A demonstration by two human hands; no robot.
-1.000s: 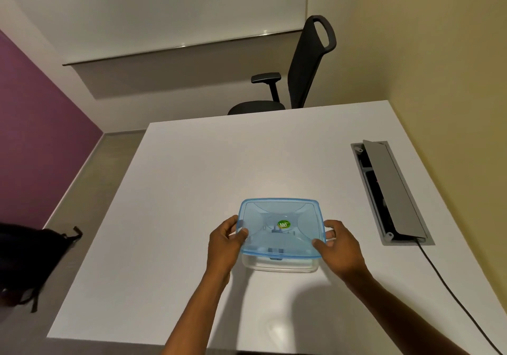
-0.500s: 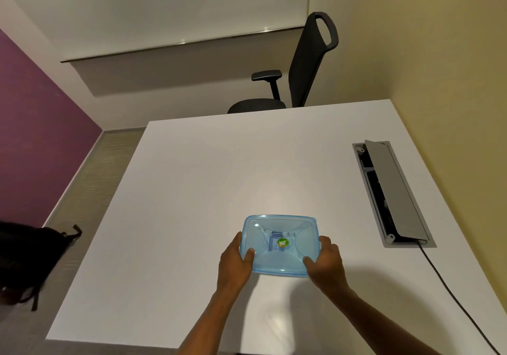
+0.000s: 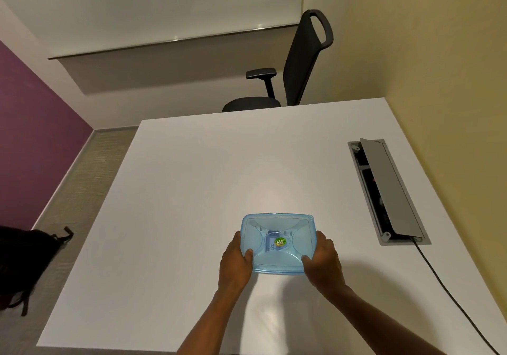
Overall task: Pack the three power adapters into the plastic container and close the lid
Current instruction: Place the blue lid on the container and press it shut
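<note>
A plastic container with a translucent blue lid (image 3: pixel 277 242) sits on the white table (image 3: pixel 205 190), near its front edge. The lid carries a small green round sticker at its middle and covers the whole box. My left hand (image 3: pixel 237 261) grips the container's left side, thumb on the lid's near left corner. My right hand (image 3: pixel 322 261) grips the right side, thumb on the near right corner. A pale rectangular shape shows faintly through the lid; I cannot make out any power adapters.
A grey cable hatch (image 3: pixel 384 190) with a raised flap is set into the table at right, and a black cable (image 3: pixel 450 297) runs from it toward the front right. A black office chair (image 3: pixel 296 66) stands behind the table. A dark bag (image 3: pixel 24 261) lies on the floor at left.
The container has come toward me and lower onto the table. Both hands have slid to its near corners, thumbs now on the lid.
</note>
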